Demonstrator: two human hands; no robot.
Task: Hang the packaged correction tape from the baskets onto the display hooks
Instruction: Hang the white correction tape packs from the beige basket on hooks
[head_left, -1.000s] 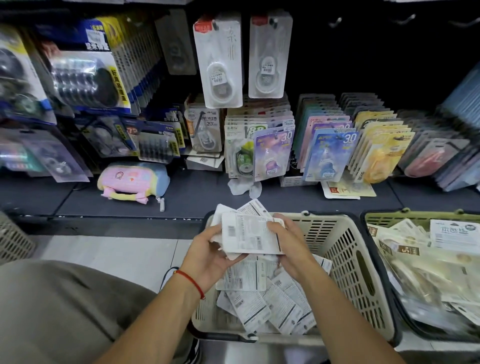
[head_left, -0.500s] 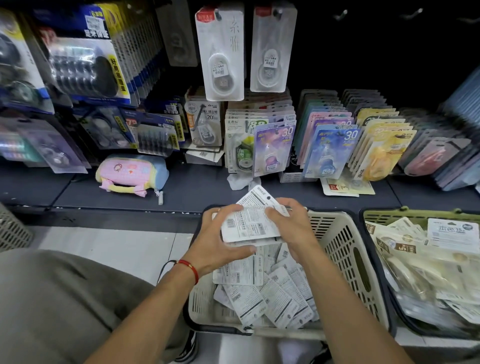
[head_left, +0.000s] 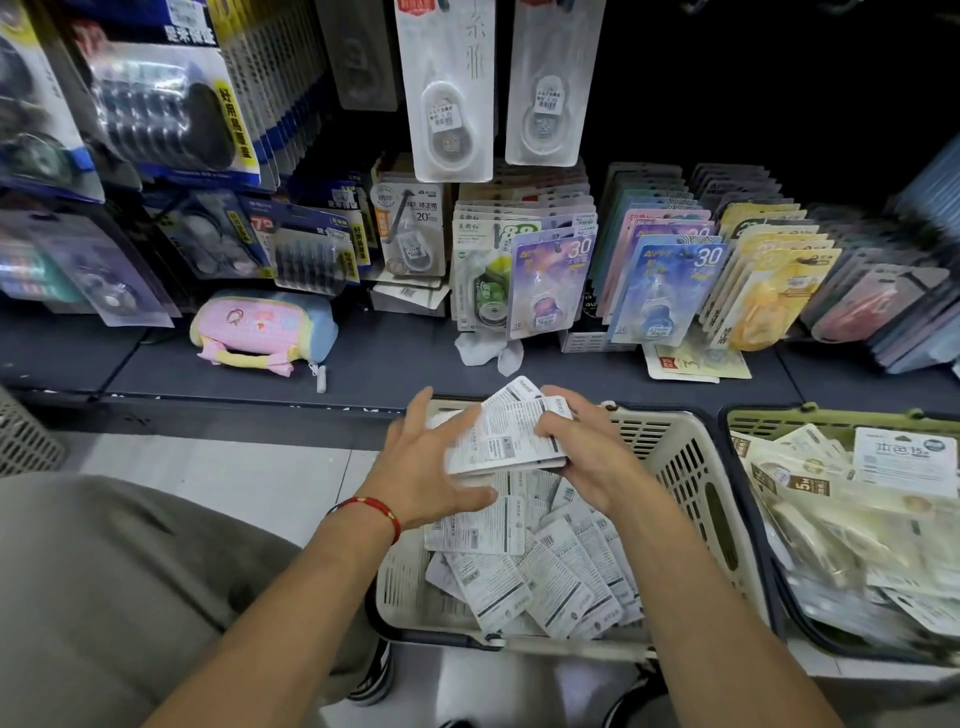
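The right hand (head_left: 587, 457) is curled round a small stack of packs (head_left: 506, 436), backs up with the barcode side showing, maybe three or four, edges too blurred to count properly. The left hand (head_left: 431, 467) sits at the stack's left edge with its fingers spread and pretty much straight, touching the packs rather than gripping, a red string bracelet (head_left: 371, 512) on that wrist. All this is just above the far end of the beige basket (head_left: 691, 467), which has a loose pile of the same packs (head_left: 535, 577) in it, roughly a dozen showing. A second basket, the green one (head_left: 831, 421), sits right beside it on the right, stuffed with cream-coloured packs. Up on the display, two white packs (head_left: 447, 93) hang side by side at the top, with several rows of coloured packs (head_left: 660, 291) below. One pink pouch (head_left: 260, 330) lies on the dark shelf (head_left: 395, 364) to the left.
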